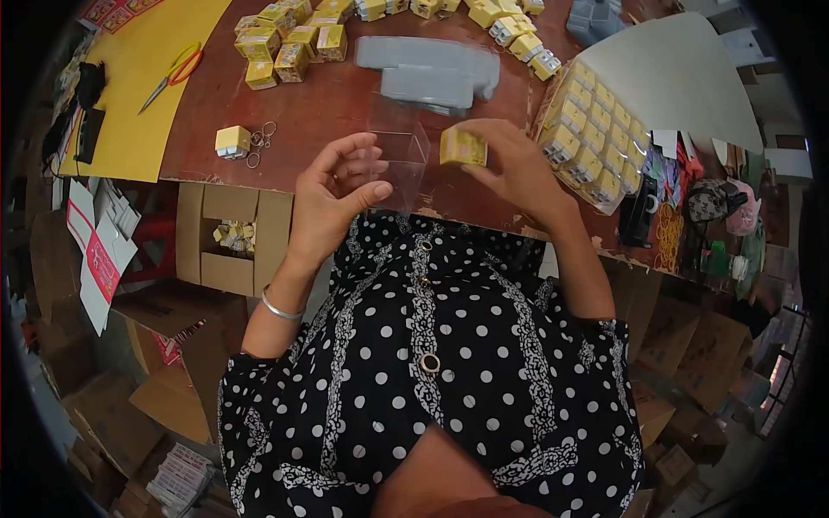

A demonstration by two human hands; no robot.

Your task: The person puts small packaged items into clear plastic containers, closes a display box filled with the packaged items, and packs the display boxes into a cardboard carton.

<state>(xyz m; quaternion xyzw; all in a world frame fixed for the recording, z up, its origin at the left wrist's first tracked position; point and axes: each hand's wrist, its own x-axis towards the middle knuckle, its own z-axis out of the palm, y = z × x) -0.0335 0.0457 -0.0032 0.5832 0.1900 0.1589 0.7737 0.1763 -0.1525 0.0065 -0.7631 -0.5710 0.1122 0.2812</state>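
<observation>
The right hand has its grip closed around a small yellow box, fingers over the far edge and thumb along the near one; the fingertips are slightly blurred. The left hand has a looser grip, fingers curled and thumb well apart from them, loosely holding a clear plastic case by its left side. The case is so see-through that its exact points of contact cannot be told. The yellow box is just to the right of the case, near the front edge of the reddish tabletop.

Just beyond the hands lies a pile of clear plastic pieces. Farther back on the left stands a cluster of yellow boxes, while a line of yellow-and-white blocks curves along the back right. To the right of the right hand is a clear-wrapped pack of similar blocks in rows. Left of the left hand, a single block sits beside some metal rings. At far left, scissors with yellow and red handles lie partly over a yellow sheet.
</observation>
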